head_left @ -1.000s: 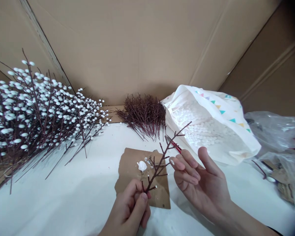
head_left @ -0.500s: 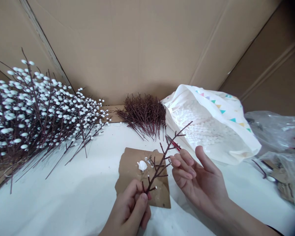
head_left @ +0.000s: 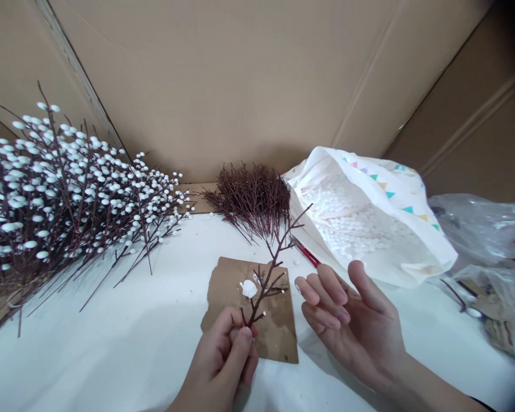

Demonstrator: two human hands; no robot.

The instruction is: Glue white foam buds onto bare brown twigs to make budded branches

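My left hand (head_left: 223,363) pinches the base of a dark red bare twig (head_left: 271,269), which stands tilted up and to the right over a scrap of brown cardboard (head_left: 278,332). A white blob of glue (head_left: 248,288) lies on that cardboard, beside the twig's lower branches. My right hand (head_left: 352,320) is palm up just right of the twig, fingers apart, with what looks like a small white bead on a fingertip. A thin red-handled tool (head_left: 308,255) lies on the table behind my fingers.
A heap of twigs covered in white beads (head_left: 60,189) fills the left side. A bundle of bare red twigs (head_left: 251,197) lies at the back. A white bag of white beads (head_left: 369,217) sits right of it, clear plastic bags (head_left: 484,252) farther right. Cardboard walls surround the white table (head_left: 111,355).
My left hand has swung the twig to the left, away from my right fingers and over the glue. My right hand has opened slightly and stayed in place.
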